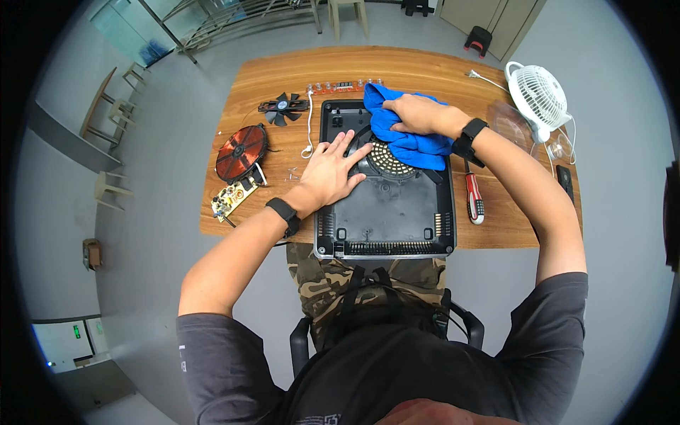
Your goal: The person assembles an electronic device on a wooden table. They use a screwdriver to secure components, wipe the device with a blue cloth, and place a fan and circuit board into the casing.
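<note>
A black plastic appliance housing [393,209] lies on the wooden table in front of me, its near edge reaching past the table's front edge. It has a round vent grille [388,160] and slots along its near side. My left hand [331,168] rests on the housing's left part, fingers spread and holding nothing. My right hand [423,115] grips a bunched blue cloth [414,150] on the housing's far right part. The cloth covers that corner and part of the grille.
Left of the housing lie a copper coil [241,153], a circuit board [235,197], a black fan [282,108] and small screws. A red strip board [345,86] lies behind. To the right are a red-and-white screwdriver [474,200], a white desk fan [538,99] and a black object [564,181].
</note>
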Demonstrator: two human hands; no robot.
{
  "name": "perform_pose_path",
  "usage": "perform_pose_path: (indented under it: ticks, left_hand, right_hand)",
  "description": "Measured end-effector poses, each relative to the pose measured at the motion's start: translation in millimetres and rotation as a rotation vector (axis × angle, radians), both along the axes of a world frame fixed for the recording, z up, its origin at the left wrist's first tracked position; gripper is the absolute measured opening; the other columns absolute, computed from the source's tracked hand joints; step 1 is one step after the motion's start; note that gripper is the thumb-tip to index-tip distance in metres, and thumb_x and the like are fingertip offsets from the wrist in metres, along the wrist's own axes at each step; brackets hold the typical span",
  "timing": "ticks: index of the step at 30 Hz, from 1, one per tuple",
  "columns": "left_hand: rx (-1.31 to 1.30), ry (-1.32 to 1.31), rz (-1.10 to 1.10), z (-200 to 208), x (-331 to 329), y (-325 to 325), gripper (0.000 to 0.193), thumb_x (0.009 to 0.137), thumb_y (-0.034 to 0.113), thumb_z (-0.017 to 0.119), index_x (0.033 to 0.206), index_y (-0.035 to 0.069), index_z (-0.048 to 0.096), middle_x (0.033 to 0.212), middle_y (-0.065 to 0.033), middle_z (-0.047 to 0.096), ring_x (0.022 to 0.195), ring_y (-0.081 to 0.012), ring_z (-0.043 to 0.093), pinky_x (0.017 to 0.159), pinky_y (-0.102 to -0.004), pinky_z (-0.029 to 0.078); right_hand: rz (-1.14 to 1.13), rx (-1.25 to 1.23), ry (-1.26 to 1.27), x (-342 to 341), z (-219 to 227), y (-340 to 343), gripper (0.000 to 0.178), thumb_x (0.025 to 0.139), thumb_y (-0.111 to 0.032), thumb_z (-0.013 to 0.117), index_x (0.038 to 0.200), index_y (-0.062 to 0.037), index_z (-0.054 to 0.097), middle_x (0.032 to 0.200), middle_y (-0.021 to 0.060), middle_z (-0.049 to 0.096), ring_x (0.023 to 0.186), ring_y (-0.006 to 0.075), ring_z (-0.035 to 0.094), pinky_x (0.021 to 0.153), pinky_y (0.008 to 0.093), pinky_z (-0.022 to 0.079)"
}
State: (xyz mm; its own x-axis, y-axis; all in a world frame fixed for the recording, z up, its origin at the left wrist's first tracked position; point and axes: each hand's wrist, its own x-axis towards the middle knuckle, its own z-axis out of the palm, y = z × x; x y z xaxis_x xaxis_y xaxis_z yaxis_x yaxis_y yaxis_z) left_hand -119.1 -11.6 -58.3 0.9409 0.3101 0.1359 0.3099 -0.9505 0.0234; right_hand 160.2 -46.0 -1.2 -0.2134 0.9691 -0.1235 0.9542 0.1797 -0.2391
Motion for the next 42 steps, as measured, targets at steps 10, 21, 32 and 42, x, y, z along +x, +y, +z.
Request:
perform_pose_path:
  ticks: [10,21,32,42]
  left_hand:
    - [-0.028,0.054,0.017,5.1,4.5,-0.5,0.061,0.099,0.044,0.057,0.154,0.024,0.039,0.159,-0.0248,0.035,0.145,-0.0389,0.039,0.111,-0.0493,0.035]
    - [-0.019,0.019,0.000,0.5,3.0,0.7,0.062,0.099,0.044,0.057,0.154,0.022,0.039,0.157,-0.0260,0.036,0.143,-0.0400,0.041,0.110,-0.0490,0.037]
    - [-0.028,0.038,0.007,0.8,3.6,-1.6,0.063,0.099,0.043,0.058,0.155,0.023,0.038,0.158,-0.0253,0.035,0.144,-0.0390,0.039,0.110,-0.0510,0.036]
    - [-0.018,0.015,-0.005,2.7,4.3,-1.5,0.062,0.099,0.043,0.058,0.155,0.023,0.039,0.157,-0.0261,0.037,0.144,-0.0395,0.040,0.111,-0.0494,0.036]
  right_hand:
    - [0.086,0.170,0.118,1.1,-28.7,-15.4,0.053,0.084,-0.010,0.073,0.135,-0.0080,0.058,0.119,0.0202,0.068,0.115,0.0379,0.062,0.096,0.0462,0.050]
    - [-0.160,0.071,-0.177,24.0,46.0,-37.0,0.041,0.082,-0.013,0.069,0.122,-0.0036,0.064,0.110,0.0224,0.071,0.106,0.0414,0.066,0.091,0.0491,0.054]
    - [-0.031,-0.011,0.121,41.5,-23.7,-35.2,0.054,0.091,-0.026,0.071,0.135,-0.0025,0.051,0.118,0.0268,0.066,0.113,0.0431,0.062,0.097,0.0477,0.050]
    - [-0.059,0.259,0.024,23.2,-37.5,-34.9,0.043,0.084,-0.012,0.072,0.124,-0.0036,0.056,0.111,0.0217,0.068,0.106,0.0419,0.064,0.093,0.0484,0.052]
